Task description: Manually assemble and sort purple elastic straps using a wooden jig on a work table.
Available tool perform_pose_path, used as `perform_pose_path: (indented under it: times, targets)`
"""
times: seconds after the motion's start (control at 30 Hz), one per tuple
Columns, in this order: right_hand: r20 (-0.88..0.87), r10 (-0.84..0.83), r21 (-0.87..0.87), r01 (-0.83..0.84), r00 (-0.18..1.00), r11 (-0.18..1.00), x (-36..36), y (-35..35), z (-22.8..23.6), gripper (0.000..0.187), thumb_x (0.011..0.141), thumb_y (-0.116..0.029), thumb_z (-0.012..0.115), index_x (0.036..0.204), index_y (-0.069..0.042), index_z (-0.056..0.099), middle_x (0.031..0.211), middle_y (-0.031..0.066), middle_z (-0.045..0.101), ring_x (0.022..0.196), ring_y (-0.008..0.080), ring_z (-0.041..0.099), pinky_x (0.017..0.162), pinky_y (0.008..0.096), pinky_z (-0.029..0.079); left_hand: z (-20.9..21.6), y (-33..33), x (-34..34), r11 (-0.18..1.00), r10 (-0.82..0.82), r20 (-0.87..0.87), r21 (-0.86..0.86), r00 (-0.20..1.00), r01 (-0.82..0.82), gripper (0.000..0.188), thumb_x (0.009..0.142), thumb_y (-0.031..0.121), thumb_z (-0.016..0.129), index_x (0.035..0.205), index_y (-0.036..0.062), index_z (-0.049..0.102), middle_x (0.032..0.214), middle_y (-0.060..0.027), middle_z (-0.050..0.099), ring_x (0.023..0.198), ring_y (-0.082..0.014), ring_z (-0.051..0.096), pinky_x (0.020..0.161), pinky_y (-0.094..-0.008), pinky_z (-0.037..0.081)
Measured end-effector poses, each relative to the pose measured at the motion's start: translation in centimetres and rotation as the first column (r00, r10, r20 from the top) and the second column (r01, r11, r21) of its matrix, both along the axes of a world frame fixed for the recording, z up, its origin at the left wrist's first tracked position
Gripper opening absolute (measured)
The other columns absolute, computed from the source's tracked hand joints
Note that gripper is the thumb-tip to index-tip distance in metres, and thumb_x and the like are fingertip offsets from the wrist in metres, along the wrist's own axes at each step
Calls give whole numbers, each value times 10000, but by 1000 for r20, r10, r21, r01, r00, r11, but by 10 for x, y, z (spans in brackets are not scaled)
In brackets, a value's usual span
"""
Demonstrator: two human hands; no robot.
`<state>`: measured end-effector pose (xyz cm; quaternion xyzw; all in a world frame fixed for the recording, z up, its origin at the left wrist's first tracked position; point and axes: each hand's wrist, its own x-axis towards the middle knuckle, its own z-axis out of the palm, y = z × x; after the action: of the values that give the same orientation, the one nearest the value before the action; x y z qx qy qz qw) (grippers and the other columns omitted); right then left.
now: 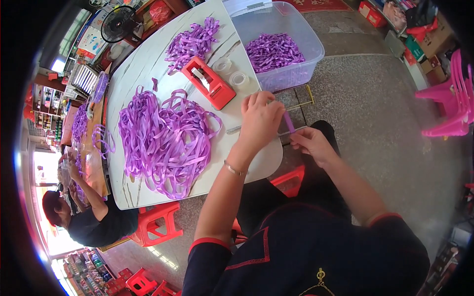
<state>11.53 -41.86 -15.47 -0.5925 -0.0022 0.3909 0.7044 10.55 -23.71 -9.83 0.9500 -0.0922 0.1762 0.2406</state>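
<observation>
A short length of purple ribbon (289, 122) stretches between my two hands just off the table's right edge. My left hand (261, 117) is closed with its fingers curled down at the ribbon's upper end; its fingertips are partly hidden. My right hand (312, 143) pinches the lower end between thumb and fingers. A thin metal strip (234, 130) runs under my left hand and out past the table edge. Left of my hands, a large heap of purple ribbons (165, 143) lies on the white marbled table (264, 165). A red tape dispenser (222, 93) stands beyond my left hand.
Two clear tape rolls (239, 79) lie by the dispenser. Behind them is a smaller ribbon pile (193, 42). A clear plastic bin (308, 59) with purple ribbons adjoins the table. Another person (94, 217) works at the left, near a red stool (160, 224). Pink chairs (449, 103) stand right.
</observation>
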Motion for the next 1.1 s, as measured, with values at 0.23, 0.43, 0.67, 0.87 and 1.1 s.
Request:
perform_pose_path:
  times: [0.23, 0.43, 0.67, 0.87, 1.1]
  targets:
    - [-46, 87, 65, -84, 995, 994, 9, -4, -3, 183, 797, -236, 668, 871, -79, 612, 756, -14, 610, 620, 42, 543, 500, 156, 354, 15, -35, -88, 162, -345, -452, -892, 822, -422, 377, 959, 331, 362, 1148, 42, 512, 696, -8, 449, 613, -95, 422, 560, -241, 338]
    - [-88, 103, 132, -91, 991, 987, 9, -2, -3, 168, 803, -226, 663, 861, -76, 617, 731, -25, 594, 609, 29, 533, 480, 147, 355, 12, -68, -98, -360, -438, -418, -730, 796, -581, 522, 946, 448, 309, 1319, 83, 312, 644, 2, 351, 543, -107, 321, 515, -233, 263]
    - [-121, 110, 121, -95, 987, 988, 13, -5, 3, 173, 815, -245, 649, 837, -75, 621, 700, -27, 580, 593, 32, 528, 490, 151, 372, -9, -55, -78, -646, -587, -44, -577, 808, -500, 478, 935, 467, 316, 1253, 116, 382, 596, 24, 260, 533, -103, 281, 514, -233, 265]
    - [57, 450, -182, -434, 891, 882, 47, -24, 65, 227, 863, -262, 563, 755, -66, 602, 604, -2, 559, 523, 70, 516, 511, 184, 412, -15, -47, -82, -724, -574, 95, -522, 813, -450, 342, 950, 321, 334, 1183, 117, 481, 587, 22, 257, 548, -104, 290, 528, -233, 279]
    - [689, 243, -113, -230, 683, 967, 99, 98, 103, 265, 852, -279, 560, 839, -21, 619, 761, -4, 615, 651, 40, 509, 534, 193, 368, -22, -46, -83, -721, -581, 121, -536, 805, -440, 364, 909, 142, 354, 1260, 161, 453, 598, 21, 289, 572, -112, 303, 552, -237, 292]
